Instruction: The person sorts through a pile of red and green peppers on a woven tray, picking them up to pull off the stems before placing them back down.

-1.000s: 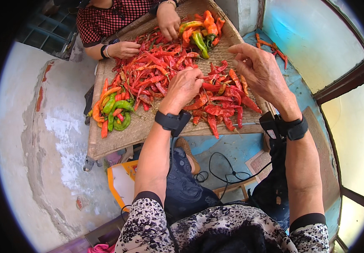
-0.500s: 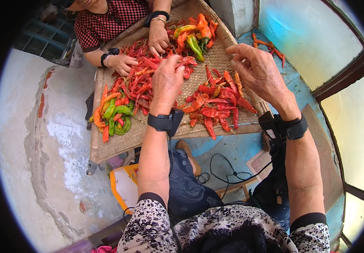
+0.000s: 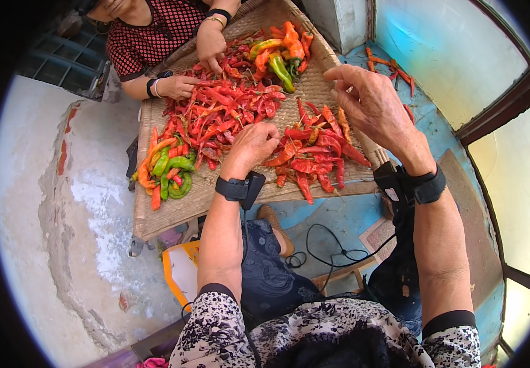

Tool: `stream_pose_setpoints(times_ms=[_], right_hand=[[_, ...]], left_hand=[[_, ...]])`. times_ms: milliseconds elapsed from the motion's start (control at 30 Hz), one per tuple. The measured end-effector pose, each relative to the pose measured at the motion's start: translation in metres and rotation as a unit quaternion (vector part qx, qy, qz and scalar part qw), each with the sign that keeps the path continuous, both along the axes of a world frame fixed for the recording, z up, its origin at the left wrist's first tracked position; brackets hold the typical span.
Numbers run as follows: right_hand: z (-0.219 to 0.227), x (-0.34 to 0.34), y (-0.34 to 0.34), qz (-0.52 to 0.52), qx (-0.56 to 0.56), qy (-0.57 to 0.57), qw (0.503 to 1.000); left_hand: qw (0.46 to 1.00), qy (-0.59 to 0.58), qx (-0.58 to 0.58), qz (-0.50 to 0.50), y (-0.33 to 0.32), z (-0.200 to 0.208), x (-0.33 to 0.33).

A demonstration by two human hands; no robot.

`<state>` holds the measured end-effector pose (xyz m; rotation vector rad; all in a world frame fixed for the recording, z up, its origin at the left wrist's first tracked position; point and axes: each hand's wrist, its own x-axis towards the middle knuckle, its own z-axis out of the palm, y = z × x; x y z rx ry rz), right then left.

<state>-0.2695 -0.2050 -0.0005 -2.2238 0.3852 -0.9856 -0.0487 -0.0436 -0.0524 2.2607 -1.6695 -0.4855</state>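
My left hand (image 3: 254, 145) is low at the near edge of a large heap of red chili peppers (image 3: 219, 104), its fingers curled together; whatever may be in them is hidden. To its right lies a smaller pile of red chili peppers (image 3: 317, 150). Above the far right side of that pile hovers my right hand (image 3: 378, 107), thumb and forefinger apart, with nothing visible between them. Both piles rest on a woven tray (image 3: 170, 222). Across from me, a co-worker's two hands (image 3: 211, 49) touch the large heap.
Green and orange peppers (image 3: 170, 168) sit at the tray's left corner. More orange and green peppers (image 3: 283, 58) lie at its far end. Several red peppers (image 3: 394, 67) are on the blue floor beyond. A black cable (image 3: 329, 245) loops below the tray, near a yellow-edged bag (image 3: 180, 270).
My left hand has come back toward me from over the large heap, its fingers curling. My right hand has shifted slightly. The co-worker's hand near the far peppers has moved left.
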Motion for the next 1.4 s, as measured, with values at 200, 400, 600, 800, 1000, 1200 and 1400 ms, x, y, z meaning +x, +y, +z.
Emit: stream_pose_setpoints(times_ms=[200, 400, 600, 800, 1000, 1200, 1400], right_hand=[[-0.002, 0.011, 0.006, 0.011, -0.011, 0.007, 1.000], [-0.009, 0.024, 0.014, 0.026, -0.021, 0.018, 0.999], [-0.009, 0.025, 0.018, 0.027, -0.026, 0.031, 0.999], [-0.015, 0.023, 0.012, 0.031, -0.046, 0.015, 0.998], [-0.015, 0.017, 0.011, 0.034, -0.049, 0.025, 0.998], [-0.011, 0.017, 0.014, 0.021, -0.055, 0.048, 0.997], [-0.014, 0.017, 0.012, 0.032, -0.054, 0.036, 0.997]], left_hand=[[0.991, 0.006, -0.101, 0.085, 0.008, 0.023, -0.007], [0.988, 0.036, -0.138, 0.055, 0.008, 0.012, -0.005], [0.986, -0.026, -0.146, -0.070, -0.011, 0.003, -0.029], [0.981, 0.044, -0.188, 0.020, -0.002, 0.031, -0.026], [0.936, 0.154, -0.267, 0.172, 0.013, 0.038, 0.016], [0.974, -0.039, -0.150, 0.167, 0.011, 0.028, -0.002], [0.984, -0.177, -0.002, 0.016, 0.005, -0.005, -0.024]])
